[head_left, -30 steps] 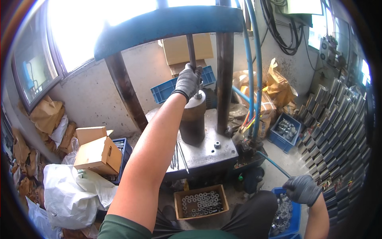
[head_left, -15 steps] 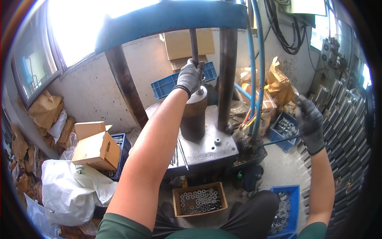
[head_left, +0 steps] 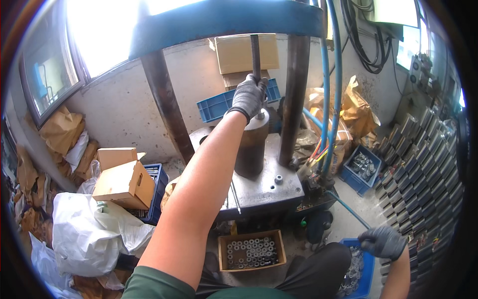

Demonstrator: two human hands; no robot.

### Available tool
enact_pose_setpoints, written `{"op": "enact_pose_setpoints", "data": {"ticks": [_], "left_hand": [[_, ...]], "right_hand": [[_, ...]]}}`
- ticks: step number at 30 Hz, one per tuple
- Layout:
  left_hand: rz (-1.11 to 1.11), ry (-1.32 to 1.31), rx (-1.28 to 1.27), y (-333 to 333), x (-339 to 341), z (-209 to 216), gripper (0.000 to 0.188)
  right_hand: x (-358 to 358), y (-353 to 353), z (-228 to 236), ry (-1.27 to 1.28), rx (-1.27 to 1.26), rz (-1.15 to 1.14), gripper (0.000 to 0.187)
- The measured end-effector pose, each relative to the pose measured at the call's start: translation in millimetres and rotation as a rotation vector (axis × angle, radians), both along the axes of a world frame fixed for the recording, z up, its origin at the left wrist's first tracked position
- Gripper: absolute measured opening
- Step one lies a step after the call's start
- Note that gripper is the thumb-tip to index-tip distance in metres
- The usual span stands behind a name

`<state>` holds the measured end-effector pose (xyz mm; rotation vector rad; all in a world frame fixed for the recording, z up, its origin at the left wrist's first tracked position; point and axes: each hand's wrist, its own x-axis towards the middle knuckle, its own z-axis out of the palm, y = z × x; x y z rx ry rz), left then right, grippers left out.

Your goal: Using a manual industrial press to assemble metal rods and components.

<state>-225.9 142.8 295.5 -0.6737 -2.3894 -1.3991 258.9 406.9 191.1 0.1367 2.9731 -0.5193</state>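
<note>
My left hand (head_left: 249, 97), in a grey knit glove, reaches up to the press and closes round the lower end of a dark upright rod (head_left: 256, 55). Just beneath it stands a thick metal cylinder (head_left: 250, 154) with a small metal piece (head_left: 260, 115) on top. My fingers hide the spot where rod and cylinder parts meet. Low on the right, my right hand (head_left: 382, 242), gloved too, has its fingers curled at the end of a slim blue lever (head_left: 348, 209). That lever slopes down from the press's side over a blue bin (head_left: 366, 271) of metal rings.
The press has a blue crossbeam (head_left: 224, 22) and dark pillars (head_left: 296, 99). Thin rods (head_left: 235, 197) and a small metal bush (head_left: 279, 179) lie on its bed. A wooden box (head_left: 252, 266) of rings sits below. Stacked metal bars (head_left: 418, 174) line the right; a cardboard box (head_left: 117, 182) stands left.
My right hand has come down and toward me, and the blue lever now slopes downward. The left hand stays at the rod. The view has shifted slightly.
</note>
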Motion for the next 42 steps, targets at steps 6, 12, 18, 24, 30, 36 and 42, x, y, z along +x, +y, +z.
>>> {"op": "enact_pose_setpoints", "data": {"ticks": [6, 12, 18, 24, 30, 36, 42], "left_hand": [[-0.042, -0.043, 0.048, -1.2, -1.8, -4.3, 0.036], [-0.014, -0.029, 0.016, -3.4, 2.6, -2.1, 0.036], [-0.030, -0.023, 0.042, -2.9, -1.4, -4.6, 0.037], [-0.034, -0.090, 0.027, -3.2, 1.5, -5.6, 0.040], [-0.083, -0.066, 0.092, 1.0, -17.6, -15.4, 0.035], [-0.123, -0.074, 0.142, 2.6, -22.5, -18.4, 0.034], [-0.097, -0.045, 0.133, 2.4, -27.8, -22.5, 0.033]], "right_hand": [[-4.6, -16.7, -4.1, -0.115, 0.143, 0.038, 0.027], [-10.9, -20.7, 10.7, 0.136, 0.088, -0.067, 0.029], [-4.5, -19.5, 8.6, -0.132, 0.163, 0.089, 0.026], [-4.9, -24.2, 7.8, 0.094, -0.029, -0.161, 0.026], [-6.6, -17.8, 9.4, -0.209, 0.155, 0.032, 0.028], [-0.2, -9.6, -3.1, -0.123, 0.137, 0.063, 0.027], [-6.0, -16.3, 3.2, 0.110, 0.027, -0.042, 0.020]]}}
